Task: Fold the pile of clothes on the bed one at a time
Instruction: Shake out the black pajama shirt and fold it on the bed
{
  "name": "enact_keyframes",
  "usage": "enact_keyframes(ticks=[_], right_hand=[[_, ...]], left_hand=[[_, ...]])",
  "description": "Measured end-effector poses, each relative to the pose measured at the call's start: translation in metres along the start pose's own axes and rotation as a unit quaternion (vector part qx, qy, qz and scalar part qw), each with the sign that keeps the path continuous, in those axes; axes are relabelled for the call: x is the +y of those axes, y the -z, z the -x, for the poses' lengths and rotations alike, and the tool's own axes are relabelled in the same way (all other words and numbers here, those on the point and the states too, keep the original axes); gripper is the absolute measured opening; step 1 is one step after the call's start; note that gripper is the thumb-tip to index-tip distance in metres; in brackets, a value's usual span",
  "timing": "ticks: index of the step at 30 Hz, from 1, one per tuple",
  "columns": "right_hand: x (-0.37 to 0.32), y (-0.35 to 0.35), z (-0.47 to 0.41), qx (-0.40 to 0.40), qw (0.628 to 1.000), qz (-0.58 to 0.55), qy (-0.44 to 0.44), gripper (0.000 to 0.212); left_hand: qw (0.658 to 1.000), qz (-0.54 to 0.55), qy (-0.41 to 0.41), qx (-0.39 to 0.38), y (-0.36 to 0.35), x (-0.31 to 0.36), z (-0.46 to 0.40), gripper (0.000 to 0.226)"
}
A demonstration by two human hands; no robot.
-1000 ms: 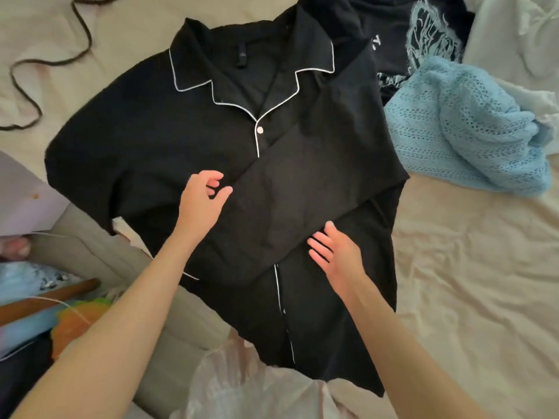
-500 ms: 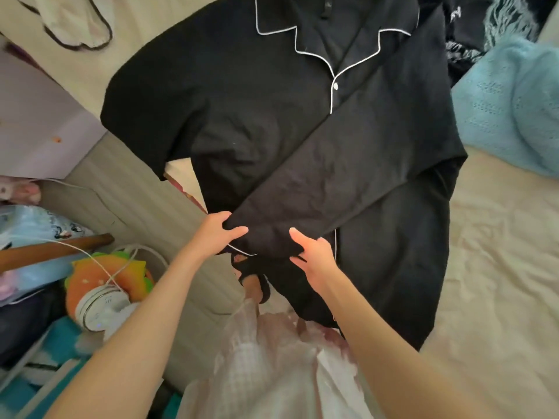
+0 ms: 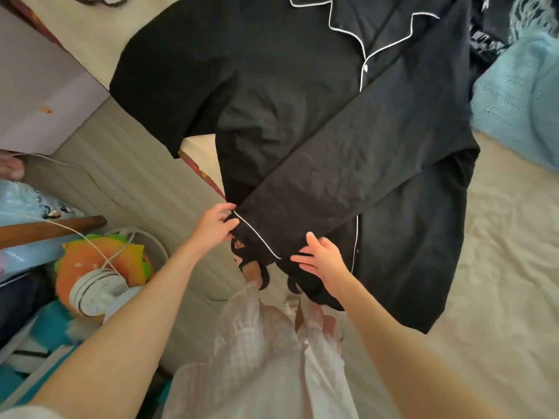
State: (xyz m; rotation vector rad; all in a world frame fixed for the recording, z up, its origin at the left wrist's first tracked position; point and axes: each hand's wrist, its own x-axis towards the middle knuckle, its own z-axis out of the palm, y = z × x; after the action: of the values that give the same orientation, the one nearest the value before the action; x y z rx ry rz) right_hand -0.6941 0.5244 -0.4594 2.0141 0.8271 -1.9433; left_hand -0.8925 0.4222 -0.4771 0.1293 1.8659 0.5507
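Two hands (image 3: 215, 225), one black shirt (image 3: 302, 116), one blue knit (image 3: 520, 98).

Bare forearms, no sleeves below the elbow, no rings or watch visible on left hand (image 3: 215, 224) or right hand (image 3: 321, 257). Torso below the hands: loose garment (image 3: 266, 358), pale pink-and-white check, ruffled edge.
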Motion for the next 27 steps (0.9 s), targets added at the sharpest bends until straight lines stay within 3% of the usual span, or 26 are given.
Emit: enact_keyframes(ticks=[2,6,11,19,25,27], right_hand=[[0.007,0.0,-0.001,0.048,0.995,0.085,0.035,0.022],[0.016,0.015,0.006,0.22,0.93,0.25,0.153,0.016],[0.036,0.058,0.014,0.329,0.9,0.255,0.128,0.012],[0.062,0.101,0.007,0.398,0.886,0.217,0.102,0.031],[0.058,0.156,0.016,0.463,0.864,0.173,0.09,0.016],[0.059,0.177,0.02,0.475,0.863,0.158,0.07,0.032]], left_hand=[[0.998,-0.055,0.006,0.011,-0.001,-0.001,-0.003,0.051],[0.996,-0.029,-0.027,0.081,0.009,0.006,-0.016,0.051],[0.995,-0.027,-0.059,0.081,0.011,0.003,-0.032,0.042],[0.987,-0.028,-0.059,0.145,-0.006,-0.019,-0.041,0.009],[0.98,0.016,-0.001,0.2,-0.006,-0.017,-0.017,0.026],[0.965,0.06,0.011,0.257,-0.018,-0.011,0.0,0.032]])
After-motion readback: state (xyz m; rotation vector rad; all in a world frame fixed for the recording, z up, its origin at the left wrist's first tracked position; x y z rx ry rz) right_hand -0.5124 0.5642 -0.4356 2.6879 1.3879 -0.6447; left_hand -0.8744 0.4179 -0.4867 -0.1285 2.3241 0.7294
